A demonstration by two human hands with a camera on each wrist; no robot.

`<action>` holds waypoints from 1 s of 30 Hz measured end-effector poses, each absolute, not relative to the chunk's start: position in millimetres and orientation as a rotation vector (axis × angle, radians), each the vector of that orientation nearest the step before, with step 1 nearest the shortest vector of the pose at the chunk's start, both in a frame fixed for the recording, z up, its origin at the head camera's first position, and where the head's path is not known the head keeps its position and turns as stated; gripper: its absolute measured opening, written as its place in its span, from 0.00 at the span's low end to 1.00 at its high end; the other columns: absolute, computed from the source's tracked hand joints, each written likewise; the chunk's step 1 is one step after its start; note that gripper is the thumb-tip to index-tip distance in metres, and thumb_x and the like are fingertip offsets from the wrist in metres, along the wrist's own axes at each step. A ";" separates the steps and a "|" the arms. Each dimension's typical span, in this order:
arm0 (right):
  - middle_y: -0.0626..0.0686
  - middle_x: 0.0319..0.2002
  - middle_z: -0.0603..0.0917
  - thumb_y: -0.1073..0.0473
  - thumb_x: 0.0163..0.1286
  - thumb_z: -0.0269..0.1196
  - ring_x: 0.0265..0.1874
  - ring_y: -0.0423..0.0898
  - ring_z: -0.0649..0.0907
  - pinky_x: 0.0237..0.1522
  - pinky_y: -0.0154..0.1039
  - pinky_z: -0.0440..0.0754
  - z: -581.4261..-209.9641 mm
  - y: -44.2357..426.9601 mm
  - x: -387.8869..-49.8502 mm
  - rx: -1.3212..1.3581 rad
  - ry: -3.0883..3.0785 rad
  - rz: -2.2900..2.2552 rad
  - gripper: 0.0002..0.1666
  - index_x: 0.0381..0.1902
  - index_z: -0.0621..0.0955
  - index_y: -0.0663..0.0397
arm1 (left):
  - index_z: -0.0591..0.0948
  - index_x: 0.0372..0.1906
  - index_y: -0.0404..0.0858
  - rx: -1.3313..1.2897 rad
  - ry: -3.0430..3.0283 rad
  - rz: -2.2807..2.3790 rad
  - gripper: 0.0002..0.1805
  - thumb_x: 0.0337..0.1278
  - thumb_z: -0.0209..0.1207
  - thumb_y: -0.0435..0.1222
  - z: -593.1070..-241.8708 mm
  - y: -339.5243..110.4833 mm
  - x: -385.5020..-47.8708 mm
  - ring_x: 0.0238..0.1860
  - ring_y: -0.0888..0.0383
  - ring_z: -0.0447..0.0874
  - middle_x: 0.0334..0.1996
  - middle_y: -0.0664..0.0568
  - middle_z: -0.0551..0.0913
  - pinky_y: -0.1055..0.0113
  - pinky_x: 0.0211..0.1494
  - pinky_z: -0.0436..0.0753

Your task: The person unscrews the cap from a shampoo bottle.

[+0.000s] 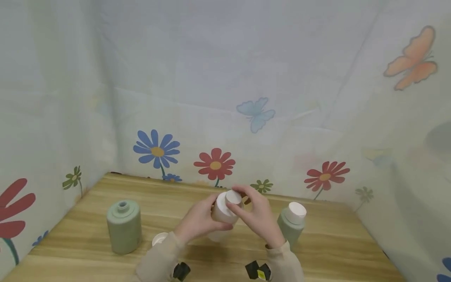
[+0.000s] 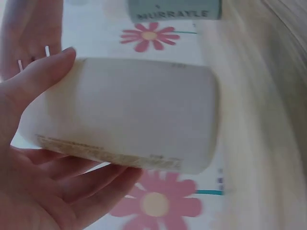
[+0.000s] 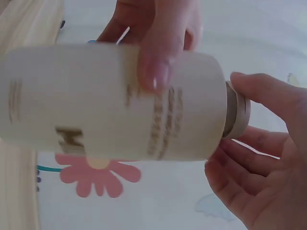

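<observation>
My left hand [image 1: 199,222] grips a white bottle [image 1: 221,211] around its body, above the middle of the table. In the left wrist view the thumb lies on one side of this bottle [image 2: 144,110] and the fingers on the other. My right hand [image 1: 260,214] pinches a white cap [image 1: 233,197] at the bottle's neck between thumb and fingers. The right wrist view shows the cap [image 3: 243,112] sitting slightly off the shoulder, with a darker band between. Brown print runs along the bottle [image 3: 110,105]. Whether the cap's thread is engaged cannot be seen.
A green bottle [image 1: 124,229] with a bare neck stands at the left of the wooden table [image 1: 338,250]. Another green bottle [image 1: 289,225], topped by a white cap [image 1: 297,210], is beside my right wrist. A loose white cap [image 1: 159,237] lies by my left sleeve. Flowered cloth [image 1: 218,78] surrounds the table.
</observation>
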State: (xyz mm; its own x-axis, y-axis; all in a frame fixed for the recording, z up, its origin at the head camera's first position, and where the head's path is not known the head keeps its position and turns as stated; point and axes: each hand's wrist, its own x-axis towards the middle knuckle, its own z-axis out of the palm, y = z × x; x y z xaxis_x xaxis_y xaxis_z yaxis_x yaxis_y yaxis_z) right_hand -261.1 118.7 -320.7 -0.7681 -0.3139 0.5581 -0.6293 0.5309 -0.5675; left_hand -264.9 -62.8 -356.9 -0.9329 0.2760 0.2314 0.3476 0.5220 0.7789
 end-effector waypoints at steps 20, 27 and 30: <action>0.43 0.38 0.83 0.52 0.59 0.70 0.35 0.35 0.78 0.38 0.30 0.79 -328.1 142.4 -228.7 1.262 -2.349 0.836 0.20 0.48 0.81 0.50 | 0.76 0.53 0.42 -0.834 -2.809 -1.064 0.37 0.33 0.76 0.50 -347.8 -81.0 -217.1 0.38 0.61 0.80 0.42 0.55 0.84 0.65 0.38 0.80; 0.46 0.45 0.84 0.58 0.58 0.71 0.42 0.39 0.82 0.45 0.34 0.82 -330.1 141.9 -230.6 1.385 -2.315 0.788 0.22 0.51 0.81 0.53 | 0.76 0.53 0.42 -0.910 -2.817 -1.119 0.36 0.33 0.77 0.47 -350.7 -88.1 -223.2 0.40 0.60 0.80 0.43 0.55 0.83 0.65 0.40 0.80; 0.47 0.48 0.83 0.60 0.58 0.70 0.46 0.41 0.82 0.49 0.36 0.82 -330.1 142.3 -230.9 1.434 -2.312 0.778 0.23 0.53 0.80 0.52 | 0.76 0.54 0.42 -0.942 -2.814 -1.132 0.37 0.33 0.77 0.47 -351.5 -90.3 -225.0 0.41 0.61 0.80 0.44 0.56 0.83 0.65 0.41 0.80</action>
